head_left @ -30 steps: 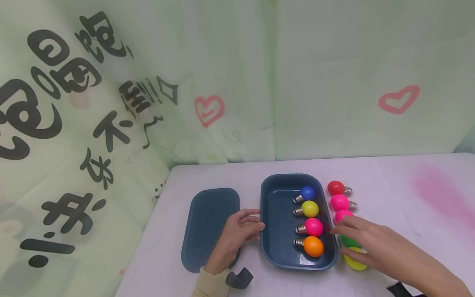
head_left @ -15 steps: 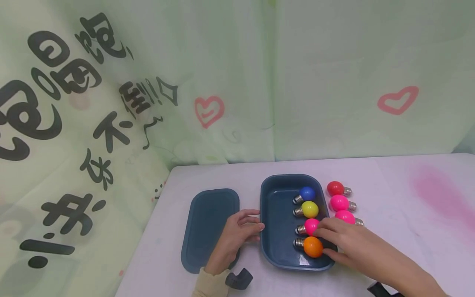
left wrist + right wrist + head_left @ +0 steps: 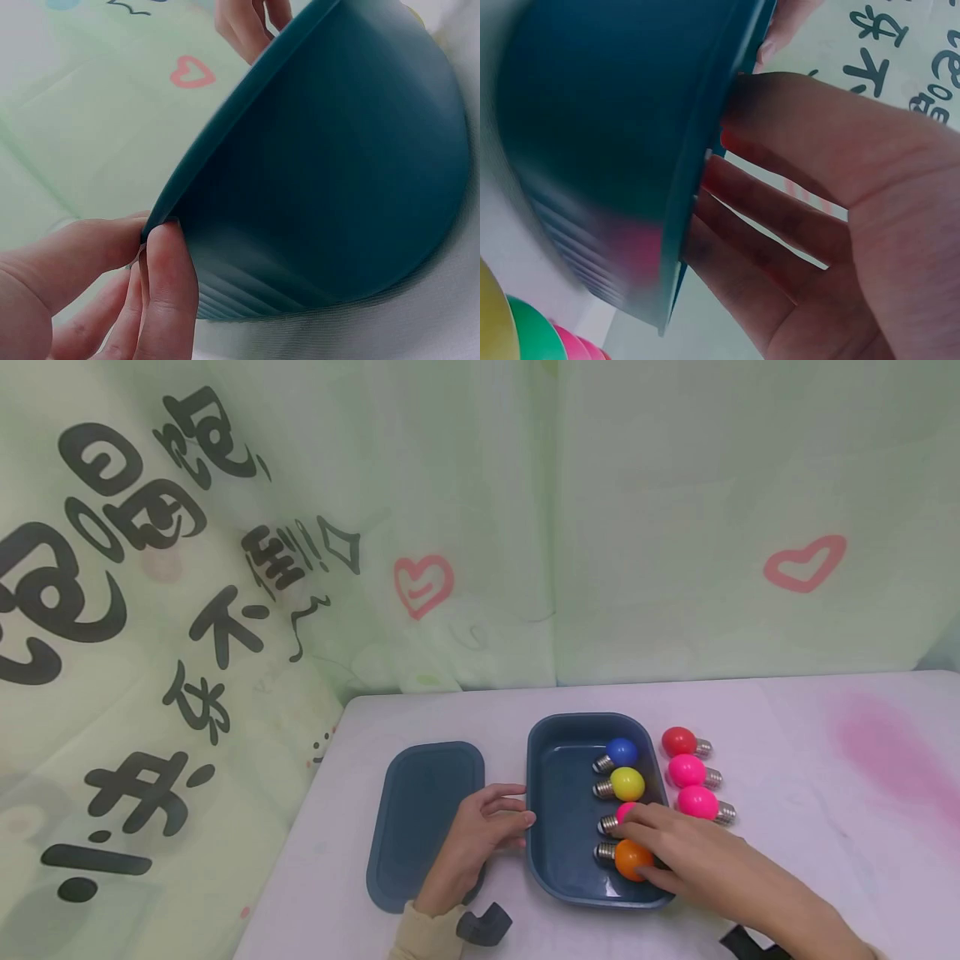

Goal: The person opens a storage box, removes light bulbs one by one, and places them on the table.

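A dark blue rectangular tray (image 3: 558,868) holds several coloured light bulbs in a column on its right side. My left hand (image 3: 483,831) pinches the tray's left rim between thumb and finger, as the left wrist view shows up close. Over the right rim reaches my right hand (image 3: 678,847). Its thumb and fingers are bent around the orange light bulb (image 3: 632,857), which lies on its side, metal base pointing left. Those fingers partly cover a pink bulb (image 3: 624,812). Behind it lie a yellow bulb (image 3: 627,784) and a blue bulb (image 3: 622,751).
Outside the tray on the right, a red bulb (image 3: 678,741) and two pink bulbs, one nearer (image 3: 697,802), lie in a row; the right wrist view adds a green bulb (image 3: 536,330) and a yellow one (image 3: 493,322). A dark blue lid (image 3: 416,810) lies left.
My right hand has moved left from above the outside bulbs, over the tray's rim and onto the orange bulb. My left hand stays at the rim.
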Tool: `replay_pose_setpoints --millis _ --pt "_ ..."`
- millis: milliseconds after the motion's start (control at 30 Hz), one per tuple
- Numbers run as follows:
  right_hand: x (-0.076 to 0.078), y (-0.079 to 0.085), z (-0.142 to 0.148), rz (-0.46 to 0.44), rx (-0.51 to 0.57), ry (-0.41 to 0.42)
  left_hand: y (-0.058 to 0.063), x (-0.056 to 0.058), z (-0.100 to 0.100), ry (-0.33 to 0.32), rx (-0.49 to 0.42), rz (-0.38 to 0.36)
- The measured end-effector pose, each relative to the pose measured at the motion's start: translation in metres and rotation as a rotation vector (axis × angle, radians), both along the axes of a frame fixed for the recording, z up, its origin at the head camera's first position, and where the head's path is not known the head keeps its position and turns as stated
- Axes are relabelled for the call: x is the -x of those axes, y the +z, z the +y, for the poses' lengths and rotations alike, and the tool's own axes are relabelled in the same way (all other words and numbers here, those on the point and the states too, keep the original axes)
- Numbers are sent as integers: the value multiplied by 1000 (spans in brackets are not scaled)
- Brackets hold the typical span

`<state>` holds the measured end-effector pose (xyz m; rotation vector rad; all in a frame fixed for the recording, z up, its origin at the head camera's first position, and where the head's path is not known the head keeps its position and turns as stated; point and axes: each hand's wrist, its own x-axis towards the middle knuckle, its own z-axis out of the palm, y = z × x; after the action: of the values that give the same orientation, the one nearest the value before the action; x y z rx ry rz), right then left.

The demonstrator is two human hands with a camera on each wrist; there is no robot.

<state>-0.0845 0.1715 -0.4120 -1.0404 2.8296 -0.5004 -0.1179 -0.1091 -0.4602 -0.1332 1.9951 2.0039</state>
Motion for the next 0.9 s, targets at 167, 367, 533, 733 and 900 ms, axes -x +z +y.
replay_pose_setpoints --millis 167,367,533,733,900 --pt "1 -2 -5 -49 5 -26 -1 0 1 4 9 -4" --pt "3 -4 -9 -57 -2 -26 -1 1 0 2 10 -2" --pt "4 -6 -11 -61 -4 -23 -1 1 1 1 2 -9" --pt "7 -9 -15 -96 -18 -9 0 0 1 2 6 -8" --pt "8 -10 -16 -111 -33 20 0 0 0 3 8 -2"
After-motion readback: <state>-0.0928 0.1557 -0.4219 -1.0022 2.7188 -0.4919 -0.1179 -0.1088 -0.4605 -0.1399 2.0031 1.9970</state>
